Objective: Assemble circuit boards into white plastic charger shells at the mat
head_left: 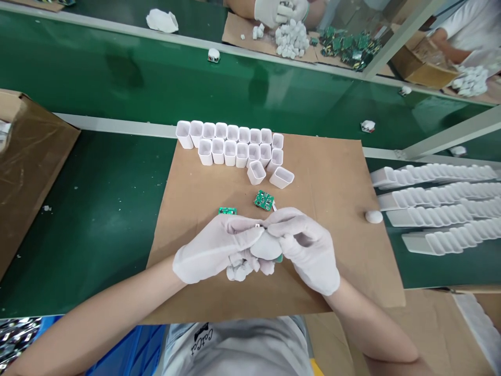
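Note:
Both hands wear white gloves and meet over the cardboard sheet. My left hand [223, 245] is closed, its thumb and fingers pinching the left side of a smooth, rounded white piece [266, 246]. A tiny light-coloured part shows at its fingertips, too small to name. My right hand [307, 245] is closed on the piece's other side. A green edge shows just below it, mostly hidden. Small white lumpy pieces [240, 270] lie beneath the left hand. Beyond the hands lie a green circuit board [264, 200] and another circuit board [227, 211], partly covered by the left hand.
White plastic cups [230, 151] stand in rows on the cardboard sheet [324, 172]; two sit nearer. Stacked white housings [434, 201] lie right, by a round white piece [373, 216]. A cardboard box [35, 141] is left. Across the green divider [164, 78], another person's gloved hands work.

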`<state>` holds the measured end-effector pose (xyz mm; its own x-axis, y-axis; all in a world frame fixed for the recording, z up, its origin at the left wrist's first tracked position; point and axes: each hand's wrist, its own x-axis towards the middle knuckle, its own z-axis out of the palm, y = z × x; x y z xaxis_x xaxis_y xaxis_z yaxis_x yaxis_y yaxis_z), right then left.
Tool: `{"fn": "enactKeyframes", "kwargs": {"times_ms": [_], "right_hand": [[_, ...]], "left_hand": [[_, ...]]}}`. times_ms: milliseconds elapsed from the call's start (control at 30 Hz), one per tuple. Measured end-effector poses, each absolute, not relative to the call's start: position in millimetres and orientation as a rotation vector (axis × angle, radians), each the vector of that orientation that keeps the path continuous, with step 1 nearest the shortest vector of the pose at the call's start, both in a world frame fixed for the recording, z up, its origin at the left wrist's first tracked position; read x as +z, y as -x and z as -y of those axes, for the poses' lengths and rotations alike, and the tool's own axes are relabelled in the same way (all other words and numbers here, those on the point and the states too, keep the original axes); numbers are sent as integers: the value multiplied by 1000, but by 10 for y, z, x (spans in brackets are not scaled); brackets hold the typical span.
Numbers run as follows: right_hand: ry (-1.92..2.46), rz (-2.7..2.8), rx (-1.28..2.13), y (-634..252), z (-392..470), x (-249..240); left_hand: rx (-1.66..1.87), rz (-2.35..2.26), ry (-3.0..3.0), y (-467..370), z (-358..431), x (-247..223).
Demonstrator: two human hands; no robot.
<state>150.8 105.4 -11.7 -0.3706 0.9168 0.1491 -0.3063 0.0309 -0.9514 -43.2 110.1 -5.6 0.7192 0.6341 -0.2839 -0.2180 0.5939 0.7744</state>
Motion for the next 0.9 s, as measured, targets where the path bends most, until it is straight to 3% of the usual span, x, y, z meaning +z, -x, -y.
{"fn": "enactKeyframes", "kwargs": {"times_ms": [900], "right_hand": [[665, 1167, 1686, -1512, -1020, -186]], "left_hand": [[569, -654, -783, 426, -1054, -65]]}}
